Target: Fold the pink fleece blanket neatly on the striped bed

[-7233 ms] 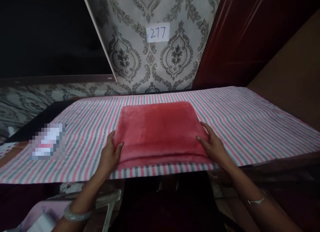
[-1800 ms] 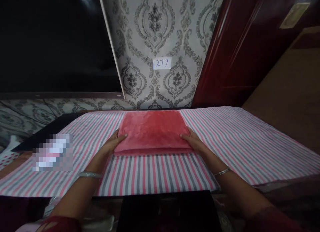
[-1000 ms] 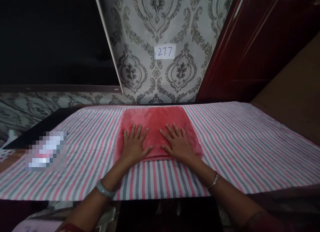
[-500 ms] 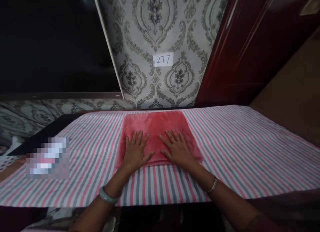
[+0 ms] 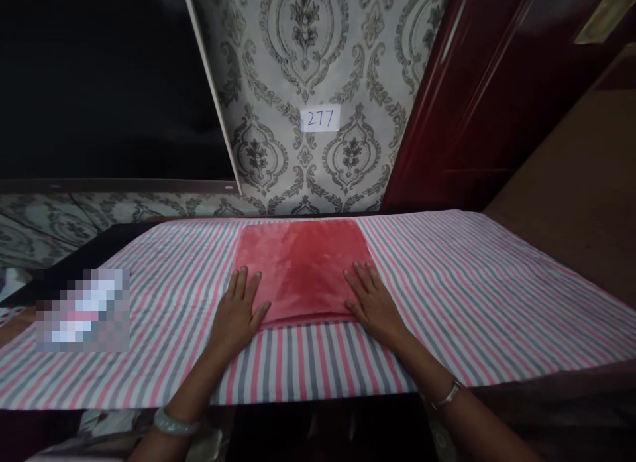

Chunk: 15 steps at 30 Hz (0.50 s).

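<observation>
A red plush cloth [image 5: 308, 270], folded into a flat rectangle, lies on a striped tablecloth [image 5: 303, 369] in pink, grey and white. My left hand [image 5: 237, 314] rests flat on the cloth's near left edge, fingers apart. On the opposite side, my right hand [image 5: 375, 303] is spread over the near right edge. Neither hand grips anything. Between them the cloth's surface shows darker and lighter brushed patches, and its layered fold faces me.
A large black screen [image 5: 109, 84] stands at the back left. Behind the table is patterned wallpaper with a paper label [image 5: 320, 118] reading 277. A dark red glossy panel [image 5: 447, 117] rises at the right. A blurred-out patch [image 5: 84, 309] covers something on the left.
Both hands have slid outward, away from each other, from the middle of the red cloth to its left and right edges. The cloth stays folded in place.
</observation>
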Available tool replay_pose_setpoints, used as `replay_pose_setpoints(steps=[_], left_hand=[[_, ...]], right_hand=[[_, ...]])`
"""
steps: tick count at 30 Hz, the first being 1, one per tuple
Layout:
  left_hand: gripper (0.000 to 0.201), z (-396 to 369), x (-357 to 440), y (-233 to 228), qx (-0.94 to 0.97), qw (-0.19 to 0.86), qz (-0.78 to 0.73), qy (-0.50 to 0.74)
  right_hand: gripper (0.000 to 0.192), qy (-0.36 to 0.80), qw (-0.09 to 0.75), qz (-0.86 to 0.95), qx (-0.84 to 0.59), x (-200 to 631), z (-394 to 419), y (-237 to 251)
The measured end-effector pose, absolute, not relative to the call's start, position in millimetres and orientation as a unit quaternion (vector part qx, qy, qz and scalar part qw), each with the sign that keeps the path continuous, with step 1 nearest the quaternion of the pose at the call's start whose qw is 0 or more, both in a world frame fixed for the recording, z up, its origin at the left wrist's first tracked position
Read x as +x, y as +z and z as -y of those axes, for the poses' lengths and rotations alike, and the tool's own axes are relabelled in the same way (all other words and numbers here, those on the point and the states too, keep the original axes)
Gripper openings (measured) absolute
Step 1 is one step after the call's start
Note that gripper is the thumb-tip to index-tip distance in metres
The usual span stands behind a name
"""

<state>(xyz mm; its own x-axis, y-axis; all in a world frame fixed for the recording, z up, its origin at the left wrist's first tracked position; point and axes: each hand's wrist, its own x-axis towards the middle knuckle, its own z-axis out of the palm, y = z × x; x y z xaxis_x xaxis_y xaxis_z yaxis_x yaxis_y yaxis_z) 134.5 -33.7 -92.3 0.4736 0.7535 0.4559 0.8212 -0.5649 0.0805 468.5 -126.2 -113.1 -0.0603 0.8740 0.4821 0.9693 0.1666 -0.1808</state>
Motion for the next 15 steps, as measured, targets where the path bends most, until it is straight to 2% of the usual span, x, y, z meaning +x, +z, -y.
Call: replay_pose_setpoints(steps=[5,9,12,15], left_hand=[[0.062,34,136,-93,-0.850,0.065,0.448,-0.270],[0.057,42,132,-86,-0.795,0.013,0.484,-0.365],[0.062,47,125,-82,-0.686,-0.103,0.560,-0.453],[0.063,47,118,-78,-0.584,-0.264,0.593,-0.488]], right_hand=[[0.058,-0.084,0.298,0.722,-0.618,471,124,-118],[0.056,-0.050,0.413,0.652,-0.634,478,128,-122],[0.063,0.017,0.505,0.548,-0.666,484,130,-123],[0.070,0.087,0.544,0.485,-0.679,488,131,-121]])
